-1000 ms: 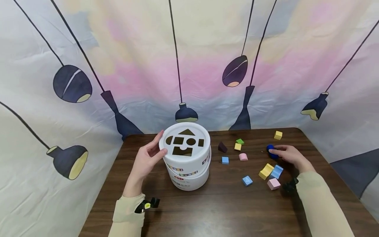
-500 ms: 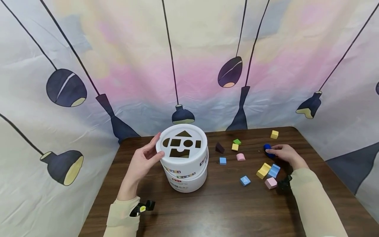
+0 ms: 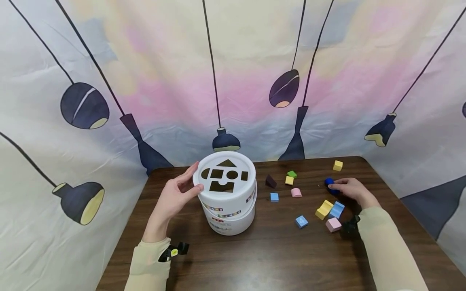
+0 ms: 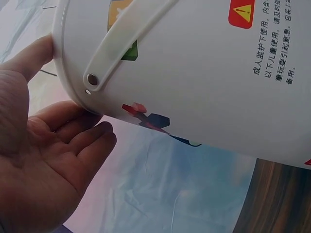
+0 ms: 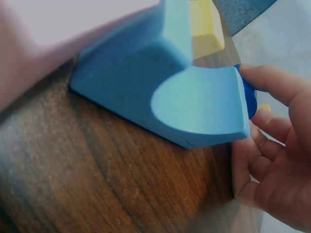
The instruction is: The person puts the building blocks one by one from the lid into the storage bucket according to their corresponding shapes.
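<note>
A white bucket (image 3: 234, 226) stands on the table, its lid (image 3: 241, 186) cut with several shaped holes. My left hand (image 3: 174, 200) rests against the lid's left edge, thumb on the near side and forefinger farther back. In the left wrist view, the extended fingers of the left hand (image 4: 53, 131) lie along the bucket's rim beside its handle (image 4: 121, 41). On the right, my right hand (image 3: 353, 190) pinches a dark blue cylinder block (image 3: 329, 184) at table level. The right wrist view shows this blue block (image 5: 250, 99) mostly hidden behind a light blue notched block (image 5: 204, 104).
Near the right hand lie a yellow notched block (image 3: 324, 209), a light blue block (image 3: 337, 209) and a pink block (image 3: 333, 224). A blue square block (image 3: 301, 221), a pink half-round block (image 3: 296, 192) and a dark wedge (image 3: 270, 181) lie between. A yellow cube (image 3: 337, 165) sits farther back.
The view has shifted slightly with the head. Both hands stay where they were, the left at the lid and the right at the blue cylinder block.
</note>
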Available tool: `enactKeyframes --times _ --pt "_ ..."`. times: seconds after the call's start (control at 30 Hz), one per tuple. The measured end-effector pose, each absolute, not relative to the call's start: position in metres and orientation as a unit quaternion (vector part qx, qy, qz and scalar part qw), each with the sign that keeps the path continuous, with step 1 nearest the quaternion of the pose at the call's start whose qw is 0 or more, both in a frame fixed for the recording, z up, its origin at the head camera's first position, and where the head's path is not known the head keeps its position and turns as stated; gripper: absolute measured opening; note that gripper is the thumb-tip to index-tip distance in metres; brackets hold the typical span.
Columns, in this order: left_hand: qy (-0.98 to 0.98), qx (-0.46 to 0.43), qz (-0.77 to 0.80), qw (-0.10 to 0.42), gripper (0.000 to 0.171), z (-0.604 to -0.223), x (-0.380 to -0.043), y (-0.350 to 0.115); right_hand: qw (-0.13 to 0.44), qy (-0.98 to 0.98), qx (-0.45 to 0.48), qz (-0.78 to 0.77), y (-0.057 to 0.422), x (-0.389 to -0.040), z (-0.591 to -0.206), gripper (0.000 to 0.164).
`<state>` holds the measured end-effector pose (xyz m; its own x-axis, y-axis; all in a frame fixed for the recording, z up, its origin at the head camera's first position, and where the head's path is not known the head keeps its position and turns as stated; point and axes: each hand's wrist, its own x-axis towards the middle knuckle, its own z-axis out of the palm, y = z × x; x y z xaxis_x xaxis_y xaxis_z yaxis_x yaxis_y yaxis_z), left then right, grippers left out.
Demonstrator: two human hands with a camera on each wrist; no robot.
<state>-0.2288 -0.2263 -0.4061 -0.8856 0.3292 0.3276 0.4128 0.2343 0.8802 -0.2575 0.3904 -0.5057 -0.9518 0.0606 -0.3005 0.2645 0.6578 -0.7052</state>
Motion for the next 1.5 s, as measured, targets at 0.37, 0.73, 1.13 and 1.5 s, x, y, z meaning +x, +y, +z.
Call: enactKeyframes --times 0.37,0.73,1.13,1.5 --pt "-0.802 -0.233 -0.550 0.027 0.072 -0.401 -0.231 -0.225 0.164 0.888 0.083 -0.422 0.407 -0.260 -0.498 0.079" --pt "-0.824 -0.227 -0.518 0.038 0.071 -0.397 -0.230 -0.227 0.104 0.820 0.072 -0.559 0.402 -0.266 -0.495 0.089" --pt "-0.851 -0.215 -0.478 0.025 0.076 -0.387 -0.227 -0.229 0.053 0.777 0.003 -0.627 0.346 -0.257 -0.475 0.079" --pt "-0.887 -0.216 -0.408 0.030 0.078 -0.379 -0.229 -0.233 0.023 0.803 -0.082 -0.590 0.277 -0.250 -0.432 0.059"
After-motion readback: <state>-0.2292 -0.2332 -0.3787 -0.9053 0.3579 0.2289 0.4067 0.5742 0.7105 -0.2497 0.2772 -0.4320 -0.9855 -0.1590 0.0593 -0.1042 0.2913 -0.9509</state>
